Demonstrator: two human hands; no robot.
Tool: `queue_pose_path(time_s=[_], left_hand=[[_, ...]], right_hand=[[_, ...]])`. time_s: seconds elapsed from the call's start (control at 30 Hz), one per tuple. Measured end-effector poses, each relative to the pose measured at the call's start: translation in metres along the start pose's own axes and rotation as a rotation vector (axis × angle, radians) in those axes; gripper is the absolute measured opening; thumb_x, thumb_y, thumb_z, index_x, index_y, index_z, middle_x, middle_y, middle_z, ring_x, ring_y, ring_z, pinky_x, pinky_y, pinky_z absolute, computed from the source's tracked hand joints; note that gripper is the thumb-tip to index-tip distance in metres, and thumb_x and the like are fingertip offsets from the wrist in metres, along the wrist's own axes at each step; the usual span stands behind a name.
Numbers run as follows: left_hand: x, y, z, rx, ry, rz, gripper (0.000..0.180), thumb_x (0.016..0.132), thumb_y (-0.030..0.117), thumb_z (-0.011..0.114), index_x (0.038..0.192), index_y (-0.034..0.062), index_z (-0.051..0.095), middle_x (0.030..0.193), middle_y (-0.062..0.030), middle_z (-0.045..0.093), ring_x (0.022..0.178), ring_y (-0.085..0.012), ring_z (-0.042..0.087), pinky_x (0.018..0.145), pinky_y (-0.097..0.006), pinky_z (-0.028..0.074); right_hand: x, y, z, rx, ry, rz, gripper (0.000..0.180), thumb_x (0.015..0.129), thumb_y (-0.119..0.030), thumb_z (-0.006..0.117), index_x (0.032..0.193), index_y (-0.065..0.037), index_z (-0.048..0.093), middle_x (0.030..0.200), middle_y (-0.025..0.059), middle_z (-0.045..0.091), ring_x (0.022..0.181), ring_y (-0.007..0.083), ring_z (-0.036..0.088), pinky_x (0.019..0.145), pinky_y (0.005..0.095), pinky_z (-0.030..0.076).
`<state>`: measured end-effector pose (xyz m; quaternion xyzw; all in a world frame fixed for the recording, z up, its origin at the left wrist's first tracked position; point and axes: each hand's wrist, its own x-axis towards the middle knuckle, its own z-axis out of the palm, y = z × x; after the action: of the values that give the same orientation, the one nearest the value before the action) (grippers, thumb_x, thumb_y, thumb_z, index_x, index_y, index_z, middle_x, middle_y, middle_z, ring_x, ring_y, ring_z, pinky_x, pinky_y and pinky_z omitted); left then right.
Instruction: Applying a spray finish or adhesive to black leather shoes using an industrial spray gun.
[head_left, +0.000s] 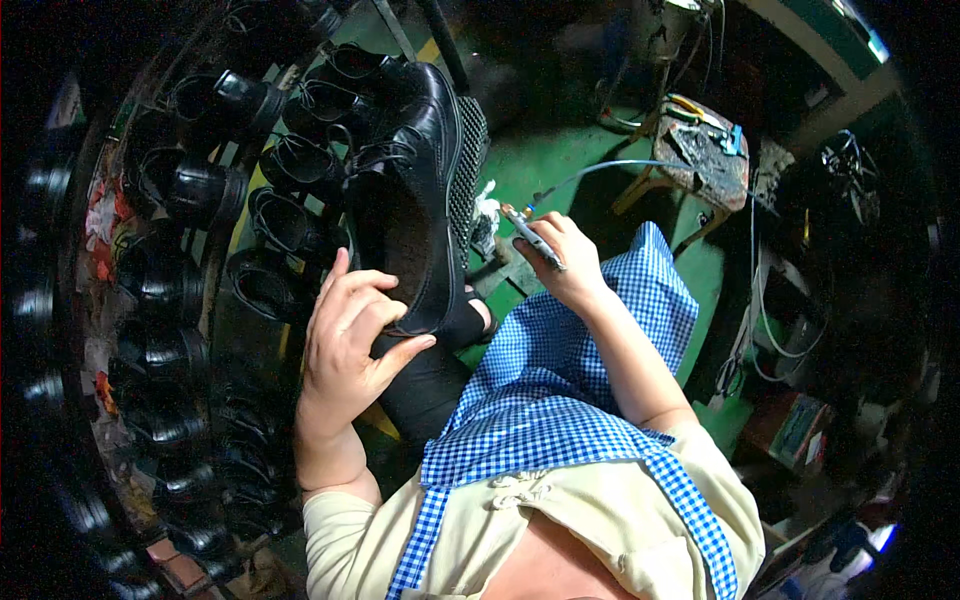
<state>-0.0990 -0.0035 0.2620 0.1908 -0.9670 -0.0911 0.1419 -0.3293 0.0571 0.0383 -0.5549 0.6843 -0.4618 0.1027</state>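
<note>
the left grip [350,340] pinches the heel of a black lace-up shoe [425,140], whose toe points up and whose studded sole faces right. the right grip [570,262] wraps a metal hand tool [538,243], its tip aimed up and left, near the shoe. a blue hose [620,163] arches from the tool toward a cluttered stool [736,187]. more black shoes [200,190] crowd the left; a blue checked apron [535,400] covers the lap.
</note>
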Motion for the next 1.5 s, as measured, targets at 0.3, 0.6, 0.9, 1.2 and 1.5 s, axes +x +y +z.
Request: queue_pose_path(time_s=[0.3, 0.6, 0.9, 1.2, 1.5], left_hand=[[-0.015, 0.011, -0.002, 0.035, 0.017, 0.032, 0.062, 0.070, 0.006, 0.082, 0.126, 0.0154, 0.056, 0.099, -0.0071, 0.063, 0.106, -0.0307, 0.063, 0.107, -0.060, 0.040], [-0.024, 0.016, -0.007, 0.190, -0.017, 0.075, 0.065, 0.069, 0.003, 0.082, 0.128, 0.0221, 0.061, 0.092, -0.0013, 0.057, 0.110, -0.0256, 0.060, 0.107, -0.057, 0.042], [-0.026, 0.019, -0.011, 0.100, -0.002, 0.062, 0.054, 0.068, 0.000, 0.081, 0.115, 0.0227, 0.068, 0.090, -0.0021, 0.054, 0.100, -0.0273, 0.063, 0.079, -0.042, 0.056], [-0.018, 0.021, -0.010, 0.121, 0.062, 0.107, 0.062, 0.063, -0.005, 0.084, 0.116, 0.0218, 0.065, 0.094, -0.0036, 0.055, 0.098, -0.0289, 0.064, 0.076, -0.038, 0.057], [-0.017, 0.013, -0.007, 0.154, 0.015, 0.130, 0.057, 0.064, -0.002, 0.085, 0.114, 0.0180, 0.066, 0.096, -0.0047, 0.057, 0.099, -0.0285, 0.064, 0.077, -0.036, 0.057]], right_hand=[[-0.002, 0.008, 0.020, 0.106, -0.131, -0.012, 0.019, 0.088, -0.024, 0.070, 0.091, -0.005, 0.065, 0.086, 0.0130, 0.059, 0.077, 0.0342, 0.062, 0.066, 0.0424, 0.052], [0.038, -0.016, -0.067, 0.496, 0.011, 0.068, 0.026, 0.097, -0.024, 0.063, 0.089, 0.001, 0.061, 0.079, 0.0109, 0.058, 0.069, 0.0243, 0.058, 0.064, 0.0339, 0.047], [0.048, -0.048, -0.090, 0.660, -0.050, -0.013, 0.021, 0.097, -0.020, 0.062, 0.095, 0.001, 0.061, 0.077, 0.0102, 0.052, 0.069, 0.0222, 0.053, 0.062, 0.0332, 0.043], [-0.002, -0.060, -0.095, 0.742, -0.171, -0.136, 0.021, 0.092, -0.017, 0.068, 0.084, 0.000, 0.059, 0.075, 0.0118, 0.054, 0.066, 0.0275, 0.054, 0.059, 0.0371, 0.045], [0.000, -0.068, -0.074, 0.729, -0.078, -0.155, 0.018, 0.089, -0.015, 0.070, 0.084, 0.001, 0.062, 0.076, 0.0128, 0.059, 0.068, 0.0296, 0.058, 0.058, 0.0379, 0.047]])
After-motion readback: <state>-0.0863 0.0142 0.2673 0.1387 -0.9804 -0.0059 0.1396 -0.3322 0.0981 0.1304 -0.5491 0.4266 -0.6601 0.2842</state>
